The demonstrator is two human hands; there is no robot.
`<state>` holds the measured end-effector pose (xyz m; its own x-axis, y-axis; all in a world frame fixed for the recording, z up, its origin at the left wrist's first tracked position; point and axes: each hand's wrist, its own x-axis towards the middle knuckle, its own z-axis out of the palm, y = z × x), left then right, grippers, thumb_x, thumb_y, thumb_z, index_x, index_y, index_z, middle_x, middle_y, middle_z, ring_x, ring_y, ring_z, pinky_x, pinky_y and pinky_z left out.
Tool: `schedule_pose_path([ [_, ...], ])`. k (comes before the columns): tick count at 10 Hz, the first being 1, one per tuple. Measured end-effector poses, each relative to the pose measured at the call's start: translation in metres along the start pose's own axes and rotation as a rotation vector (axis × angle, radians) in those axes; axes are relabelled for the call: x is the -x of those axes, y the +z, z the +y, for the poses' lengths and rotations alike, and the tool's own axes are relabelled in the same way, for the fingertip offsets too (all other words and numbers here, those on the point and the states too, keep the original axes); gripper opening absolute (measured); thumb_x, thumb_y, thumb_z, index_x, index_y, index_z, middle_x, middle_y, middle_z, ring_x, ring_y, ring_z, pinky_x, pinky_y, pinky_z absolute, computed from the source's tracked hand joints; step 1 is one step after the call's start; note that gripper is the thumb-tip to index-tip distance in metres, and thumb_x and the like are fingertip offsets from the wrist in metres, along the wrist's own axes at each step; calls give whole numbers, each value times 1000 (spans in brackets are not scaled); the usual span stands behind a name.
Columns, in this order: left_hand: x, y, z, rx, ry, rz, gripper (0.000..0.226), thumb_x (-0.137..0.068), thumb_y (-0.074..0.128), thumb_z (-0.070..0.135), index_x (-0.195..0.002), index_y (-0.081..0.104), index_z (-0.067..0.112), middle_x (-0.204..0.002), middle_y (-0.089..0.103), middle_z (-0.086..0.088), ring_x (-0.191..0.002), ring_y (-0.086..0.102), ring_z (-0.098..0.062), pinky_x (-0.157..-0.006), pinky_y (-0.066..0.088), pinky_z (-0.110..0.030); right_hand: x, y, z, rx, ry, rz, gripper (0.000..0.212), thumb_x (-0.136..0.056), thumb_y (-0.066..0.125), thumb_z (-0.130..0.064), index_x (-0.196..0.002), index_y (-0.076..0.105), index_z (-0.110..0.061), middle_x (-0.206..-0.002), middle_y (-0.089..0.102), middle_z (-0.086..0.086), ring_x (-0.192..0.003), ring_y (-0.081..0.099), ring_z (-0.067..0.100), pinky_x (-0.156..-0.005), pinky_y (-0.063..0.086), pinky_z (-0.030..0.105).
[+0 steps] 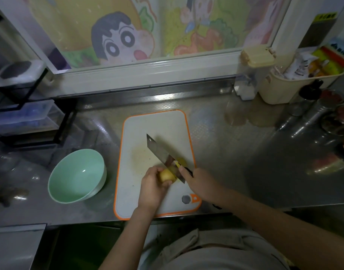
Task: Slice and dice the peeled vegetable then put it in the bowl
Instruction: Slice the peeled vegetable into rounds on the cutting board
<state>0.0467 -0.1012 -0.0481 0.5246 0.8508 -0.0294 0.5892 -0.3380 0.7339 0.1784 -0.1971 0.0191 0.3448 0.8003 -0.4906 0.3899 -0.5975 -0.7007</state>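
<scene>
A peeled yellow potato (166,175) lies on the near part of a white cutting board with an orange rim (157,121). My left hand (152,187) grips the potato from the left, fingers curled over it. My right hand (199,183) holds the handle of a steel cleaver (161,152), whose blade slants across the board with its near end at the potato's right side. A cut slice (181,161) seems to lie just beyond the blade. An empty pale green bowl (77,175) stands on the counter left of the board.
The steel counter (235,152) runs to a window ledge behind. A black rack with plastic boxes (26,114) stands at the left. At the right are a cream basket of packets (296,82), a salt box (251,75), jars and glasses (311,114).
</scene>
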Motion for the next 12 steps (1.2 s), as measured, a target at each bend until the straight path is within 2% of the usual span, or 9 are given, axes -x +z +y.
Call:
schedule_pose_path([
  [2, -2, -1, 4, 3, -13, 9, 35, -64, 81, 8, -86, 55, 16, -88, 56, 0, -80, 51, -16, -67, 33, -15, 9, -2, 1, 39, 18, -9, 64, -98, 25, -51, -100, 58, 4, -63, 43, 1, -55, 38, 8, -52, 30, 15],
  [5, -4, -1, 8, -28, -38, -3, 36, -65, 82, 12, -85, 53, 18, -88, 55, 1, -81, 51, -16, -69, 37, -21, 24, -3, -2, 56, 100, -22, 60, -101, 25, -43, -117, 53, 8, -70, 50, 5, -59, 46, 10, -51, 33, 17],
  [6, -4, -2, 10, -39, -27, -8, 37, -64, 82, 10, -84, 52, 17, -88, 55, 0, -81, 51, -17, -69, 38, -22, 21, -4, -5, 154, 135, 39, 51, -103, 30, -14, -150, 11, -7, -119, 51, 20, -103, 56, 24, -70, 36, 25],
  [7, -6, -2, 9, -45, -27, -18, 37, -63, 82, 10, -86, 54, 15, -89, 56, -1, -81, 51, -17, -68, 38, -22, 20, -4, -10, 204, 171, 24, 64, -101, 33, -6, -151, -6, -12, -130, 45, 21, -113, 52, 26, -85, 43, 30],
  [8, -6, -2, 9, -71, 0, -41, 34, -64, 80, 8, -89, 58, 10, -92, 59, -5, -83, 53, -20, -71, 41, -26, 16, -2, -10, 236, 141, -18, 64, -100, 32, -4, -150, -6, -10, -129, 46, 22, -104, 55, 24, -75, 44, 28],
  [9, -4, -1, 10, -105, 44, -48, 31, -65, 77, 6, -91, 60, 6, -95, 59, -7, -85, 54, -22, -71, 41, -26, 12, 3, -17, 134, 228, -19, 55, -102, 28, -9, -150, 4, -6, -123, 48, 22, -75, 43, 18, -50, 27, 24],
  [10, -2, 0, 11, -133, 73, -37, 29, -65, 76, 6, -89, 60, 5, -93, 60, -9, -84, 55, -23, -67, 36, -20, 3, 3, -26, 183, 187, -12, 52, -102, 30, -14, -149, 11, -3, -115, 52, 21, -66, 38, 18, -49, 23, 24],
  [11, -2, -1, 12, -154, 87, -40, 29, -65, 76, 5, -88, 60, 4, -92, 60, -10, -83, 55, -25, -65, 32, -18, -4, 5, -31, 287, 142, -91, 51, -102, 24, -9, -150, 7, -4, -121, 48, 23, -83, 52, 26, -49, 20, 23],
  [12, -4, -2, 10, -133, 68, -41, 31, -62, 78, 4, -87, 61, 3, -91, 60, -10, -82, 56, -25, -67, 36, -22, 1, 0, -39, 164, 168, -75, 47, -104, 27, -23, -142, 30, 4, -97, 55, 14, -77, 52, 19, -53, 28, 24],
])
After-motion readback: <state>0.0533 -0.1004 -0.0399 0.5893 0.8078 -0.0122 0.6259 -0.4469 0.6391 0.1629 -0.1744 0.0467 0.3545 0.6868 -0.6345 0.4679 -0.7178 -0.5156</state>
